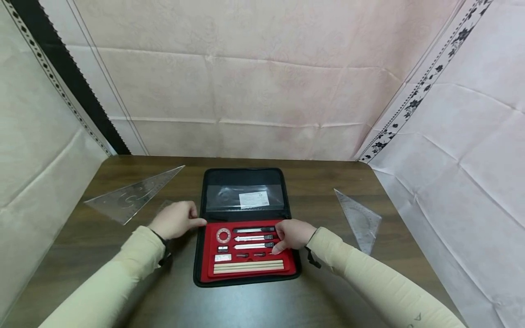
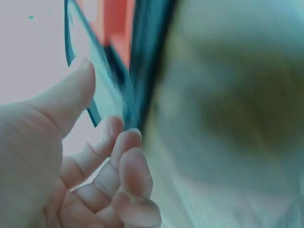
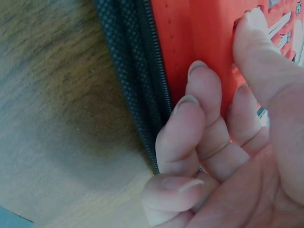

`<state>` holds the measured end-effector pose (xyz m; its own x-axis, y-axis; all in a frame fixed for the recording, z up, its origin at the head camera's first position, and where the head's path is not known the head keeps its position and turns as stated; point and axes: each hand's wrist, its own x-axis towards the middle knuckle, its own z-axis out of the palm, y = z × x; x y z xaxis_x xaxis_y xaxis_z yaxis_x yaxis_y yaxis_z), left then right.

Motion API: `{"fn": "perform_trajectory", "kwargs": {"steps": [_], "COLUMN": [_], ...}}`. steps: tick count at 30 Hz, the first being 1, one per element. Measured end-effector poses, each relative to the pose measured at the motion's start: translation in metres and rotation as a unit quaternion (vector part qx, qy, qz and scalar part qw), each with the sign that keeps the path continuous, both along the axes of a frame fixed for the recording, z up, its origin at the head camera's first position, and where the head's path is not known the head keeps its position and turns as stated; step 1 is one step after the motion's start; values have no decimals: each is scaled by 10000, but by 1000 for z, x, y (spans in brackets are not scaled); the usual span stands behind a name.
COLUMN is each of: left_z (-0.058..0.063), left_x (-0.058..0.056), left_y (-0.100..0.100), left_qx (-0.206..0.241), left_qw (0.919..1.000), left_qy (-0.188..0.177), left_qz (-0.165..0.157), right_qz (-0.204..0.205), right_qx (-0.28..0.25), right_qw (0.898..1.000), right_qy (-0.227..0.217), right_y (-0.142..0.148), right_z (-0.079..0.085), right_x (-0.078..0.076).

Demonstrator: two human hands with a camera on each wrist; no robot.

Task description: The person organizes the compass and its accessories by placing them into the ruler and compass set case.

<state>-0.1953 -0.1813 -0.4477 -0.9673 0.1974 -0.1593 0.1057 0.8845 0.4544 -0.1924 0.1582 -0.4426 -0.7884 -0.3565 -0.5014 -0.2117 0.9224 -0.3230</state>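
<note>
An open black zip case (image 1: 245, 190) lies on the table with a red tray (image 1: 248, 225) in its lower half. My left hand (image 1: 176, 219) is at the case's left edge near the fold; in the left wrist view its thumb and loosely bent fingers stand apart, and contact is unclear. Over the tray's right side is my right hand (image 1: 296, 234), its thumb (image 3: 251, 35) at a recess and its other fingers loosely bent near the zip edge (image 3: 159, 61). The tray holds silver compass-like tools (image 1: 253, 238), a ring-shaped piece (image 1: 223, 235), a white eraser (image 1: 223, 258) and pale pencils (image 1: 248, 267).
A large clear set square (image 1: 135, 193) lies at the left, and a smaller clear triangle (image 1: 362, 218) at the right. The lid's clear pocket holds a white label (image 1: 254, 199). Pale cloth walls (image 1: 246, 100) enclose the brown wooden table (image 1: 254, 305) at the back and sides.
</note>
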Motion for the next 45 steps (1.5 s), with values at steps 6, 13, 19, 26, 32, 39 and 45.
{"fn": "perform_trajectory", "kwargs": {"steps": [6,13,19,26,32,39,45], "left_z": [-4,-7,0,2,1,3,3], "left_x": [-5,-1,2,5,4,4,7], "left_y": [-51,-76,-84,-85,-83,-81,-77], "left_qx": [-174,-627,-737,-760,-714,-629,-585], "left_qw": [9980,9958,9942,9938,9934,9940,9954], "left_qy": [354,114,-459,-646,-758,-829,-625], "left_qz": [488,654,639,500,481,347,423], "right_qz": [38,38,2,24,57,41,84], "right_qx": [18,-71,-94,-119,-127,-100,-265], "right_qw": [10000,10000,10000,9999,9999,9999,9996], "right_qy": [2,-9,-23,-34,-6,15,-61], "right_y": [1,1,1,2,2,2,6], "right_z": [-3,-3,-2,-2,-3,-3,-5], "right_x": [-1,-1,0,-1,-1,-2,-3]}}
